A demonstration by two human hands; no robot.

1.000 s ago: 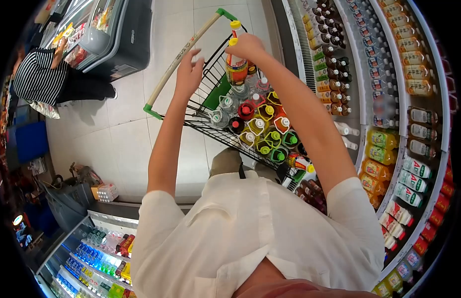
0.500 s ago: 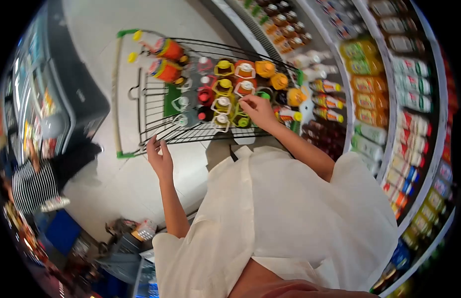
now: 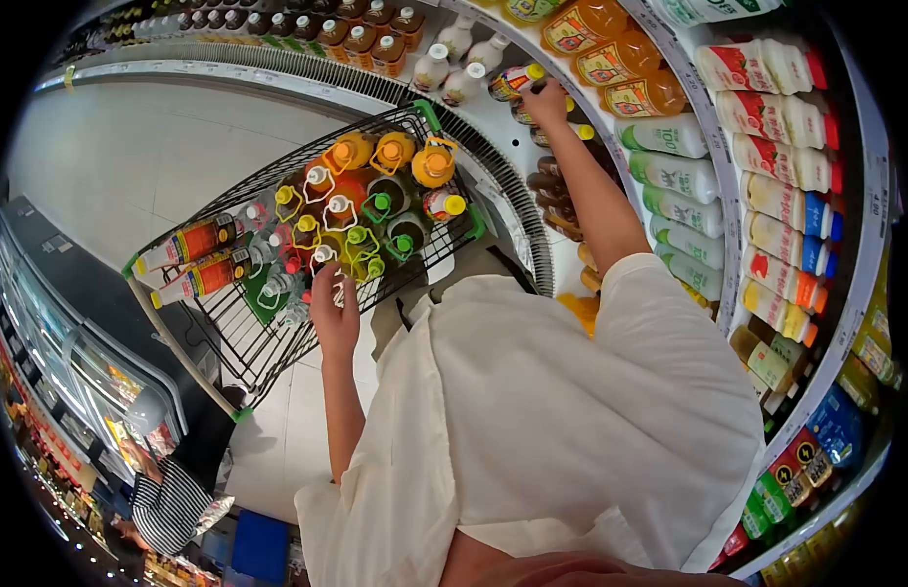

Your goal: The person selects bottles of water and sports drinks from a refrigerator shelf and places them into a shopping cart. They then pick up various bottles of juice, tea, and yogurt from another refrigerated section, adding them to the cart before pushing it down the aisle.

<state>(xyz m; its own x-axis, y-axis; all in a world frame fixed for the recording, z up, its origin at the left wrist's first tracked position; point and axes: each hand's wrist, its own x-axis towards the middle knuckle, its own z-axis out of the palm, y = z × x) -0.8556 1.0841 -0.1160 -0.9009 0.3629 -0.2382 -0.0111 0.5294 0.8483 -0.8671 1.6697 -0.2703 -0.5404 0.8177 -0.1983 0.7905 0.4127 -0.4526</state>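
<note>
My right hand [image 3: 545, 104] reaches to the shelf, its fingers curled at the neck of a small bottle [image 3: 513, 82] with a yellow cap and a colourful label. More bottles of that kind lie beside it, partly hidden by my hand. My left hand [image 3: 335, 311] is open and holds nothing, close to the near side of the shopping cart [image 3: 241, 347]. Inside the cart are several large drink bottles with handles, among them an orange-topped bottle [image 3: 433, 166] and a green-capped bottle [image 3: 403, 243]. One yellow-capped bottle [image 3: 444, 204] sits at its right end.
Shelves curve along the right with white bottles [image 3: 677, 179], orange juice bottles [image 3: 645, 93] and red-capped bottles [image 3: 762, 66]. A dark grille [image 3: 454, 122] edges the shelf base. At left stands a glass freezer [image 3: 102, 362], with a person in a striped top [image 3: 175, 509] beside it.
My right hand has left the bottles in the cart and moved right to the shelf. My view has turned toward the shelves, and the cart appears tilted. My left hand stays open beside the cart.
</note>
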